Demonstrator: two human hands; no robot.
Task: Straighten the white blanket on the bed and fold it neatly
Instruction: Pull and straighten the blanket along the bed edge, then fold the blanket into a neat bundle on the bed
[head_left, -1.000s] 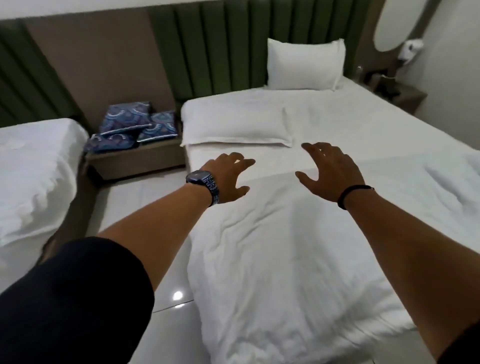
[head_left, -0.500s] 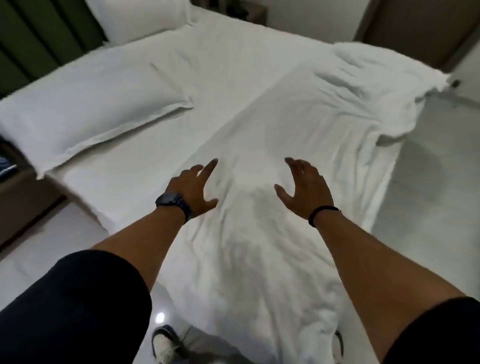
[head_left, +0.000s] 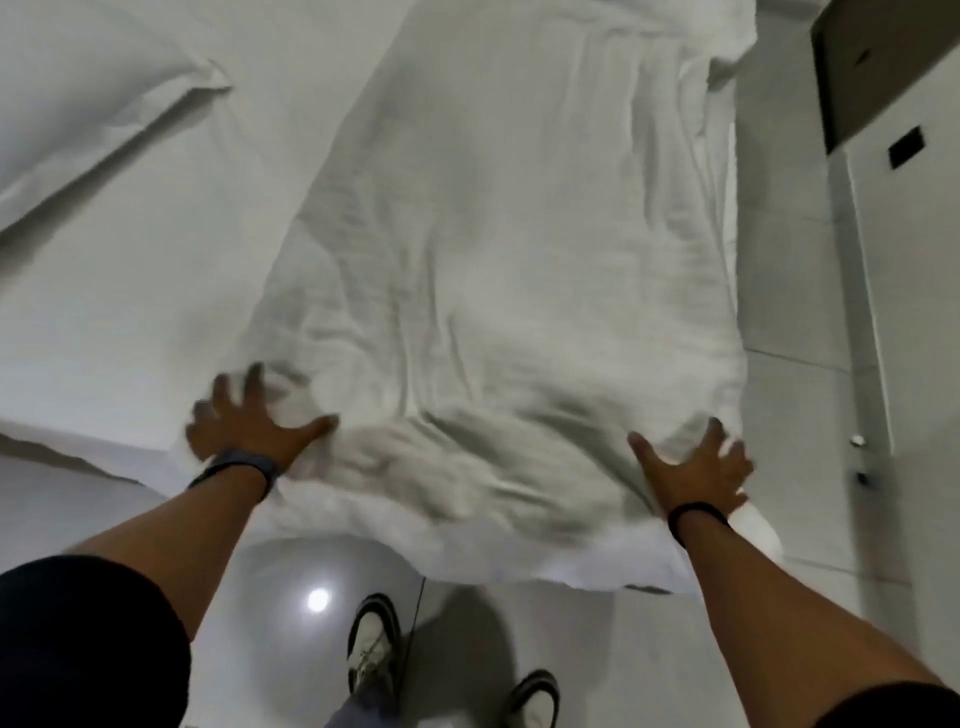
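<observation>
While one white blanket (head_left: 493, 260) lies rumpled, two hands, left (head_left: 249, 428), right (head_left: 693, 470), press it, fingers splayed.

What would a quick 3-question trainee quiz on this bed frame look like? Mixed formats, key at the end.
1. True or false: both hands are spread with fingers open at the near end of the white blanket.
2. Which wrist carries the watch? A) left B) right C) neither
3. Fill in: the blanket's near edge hangs over the foot of the bed above the ____.

Key:
1. True. The left hand and right hand lie spread at its two near corners, neither closed into a fist.
2. A. The right wrist has only a thin black band.
3. Floor, near the person's shoes.
</observation>
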